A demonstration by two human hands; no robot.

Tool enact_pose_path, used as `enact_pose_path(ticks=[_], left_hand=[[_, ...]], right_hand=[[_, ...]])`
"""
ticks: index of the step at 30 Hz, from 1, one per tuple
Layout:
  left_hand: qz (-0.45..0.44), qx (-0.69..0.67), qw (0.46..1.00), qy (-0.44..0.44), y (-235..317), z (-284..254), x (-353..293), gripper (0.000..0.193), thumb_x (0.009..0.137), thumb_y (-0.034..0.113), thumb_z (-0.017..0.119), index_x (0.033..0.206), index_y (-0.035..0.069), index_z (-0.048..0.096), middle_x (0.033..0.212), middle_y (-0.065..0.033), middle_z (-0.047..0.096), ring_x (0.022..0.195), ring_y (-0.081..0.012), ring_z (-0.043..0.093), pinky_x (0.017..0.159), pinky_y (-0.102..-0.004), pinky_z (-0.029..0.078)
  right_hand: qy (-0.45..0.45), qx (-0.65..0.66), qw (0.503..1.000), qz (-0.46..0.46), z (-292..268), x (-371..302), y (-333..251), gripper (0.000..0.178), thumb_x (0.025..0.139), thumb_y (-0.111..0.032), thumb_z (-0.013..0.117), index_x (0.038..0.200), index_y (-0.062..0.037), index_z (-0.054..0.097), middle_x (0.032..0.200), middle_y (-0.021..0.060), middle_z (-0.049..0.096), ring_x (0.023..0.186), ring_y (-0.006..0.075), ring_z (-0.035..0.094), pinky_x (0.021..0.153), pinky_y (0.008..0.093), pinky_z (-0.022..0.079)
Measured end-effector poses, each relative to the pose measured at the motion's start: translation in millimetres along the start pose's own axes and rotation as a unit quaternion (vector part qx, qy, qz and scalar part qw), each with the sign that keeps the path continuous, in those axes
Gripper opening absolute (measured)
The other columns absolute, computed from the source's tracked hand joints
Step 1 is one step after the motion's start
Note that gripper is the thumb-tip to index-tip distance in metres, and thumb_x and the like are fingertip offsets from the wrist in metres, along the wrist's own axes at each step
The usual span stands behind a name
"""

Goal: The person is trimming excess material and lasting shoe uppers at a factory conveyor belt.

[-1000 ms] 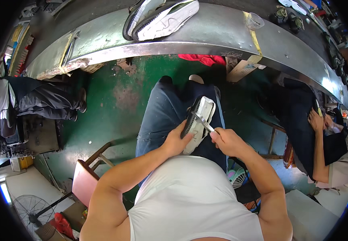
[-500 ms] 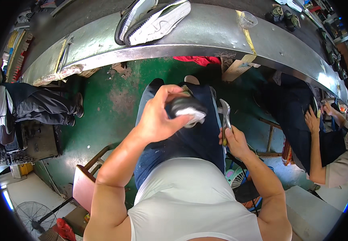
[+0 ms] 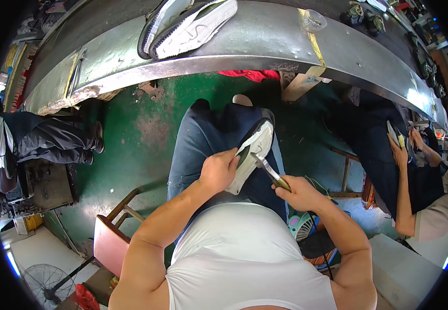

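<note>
Lowered shoe [image 3: 259, 143], clamped in left fingers [image 3: 226, 156]; brought hammer [image 3: 268, 169], gripped in right fingers [image 3: 285, 192], over the shoe; seemingly mid-work, remainder unclear.

Counted: one hammer [image 3: 271, 170], one held shoe [image 3: 263, 137], two white shoes [image 3: 195, 33] and one clear cup [image 3: 314, 20] on tabletop [image 3: 265, 39], two fans [image 3: 295, 222], one pink chair [image 3: 111, 243], two co-workers [image 3: 374, 165] (dark shoes [image 3: 375, 25] farther right not surely counted).
</note>
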State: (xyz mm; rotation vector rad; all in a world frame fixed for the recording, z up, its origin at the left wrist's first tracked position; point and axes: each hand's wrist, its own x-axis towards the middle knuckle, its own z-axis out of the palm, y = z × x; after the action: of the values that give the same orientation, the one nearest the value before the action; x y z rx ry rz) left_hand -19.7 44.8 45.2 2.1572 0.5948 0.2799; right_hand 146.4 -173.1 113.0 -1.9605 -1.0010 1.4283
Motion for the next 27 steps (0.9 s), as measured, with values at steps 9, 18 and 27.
enact_pose_path(ticks=[9,18,27], left_hand=[[0.115,0.081,0.989,0.037,17,1,-13,0.009,0.088,0.012,0.068,0.086,0.003,0.069,0.078,-0.0152,0.069,0.067,-0.0333,0.069,0.061,-0.0403,0.055],[-0.032,-0.146,0.987,-0.052,-33,33,-3,0.044,0.104,0.020,0.043,0.139,-0.006,0.045,0.134,-0.0270,0.051,0.127,-0.0393,0.051,0.110,-0.0416,0.038],[-0.028,-0.171,0.966,-0.192,-56,21,11,0.078,0.098,0.034,0.053,0.154,-0.005,0.016,0.154,-0.0296,0.024,0.146,-0.0440,0.018,0.121,-0.0481,0.017]], right_hand=[[-0.112,-0.102,0.988,0.035,-29,19,-44,0.024,0.093,-0.021,0.060,0.108,-0.0019,0.057,0.076,0.0144,0.061,0.070,0.0245,0.062,0.068,0.0384,0.050],[-0.259,-0.325,0.901,0.123,-66,53,-79,0.039,0.094,-0.035,0.063,0.095,0.0046,0.063,0.080,0.0200,0.065,0.076,0.0335,0.068,0.069,0.0437,0.054],[-0.117,-0.330,0.924,-0.151,-69,94,33,0.022,0.081,-0.016,0.071,0.100,-0.0052,0.066,0.083,0.0151,0.069,0.077,0.0369,0.066,0.074,0.0437,0.053]])
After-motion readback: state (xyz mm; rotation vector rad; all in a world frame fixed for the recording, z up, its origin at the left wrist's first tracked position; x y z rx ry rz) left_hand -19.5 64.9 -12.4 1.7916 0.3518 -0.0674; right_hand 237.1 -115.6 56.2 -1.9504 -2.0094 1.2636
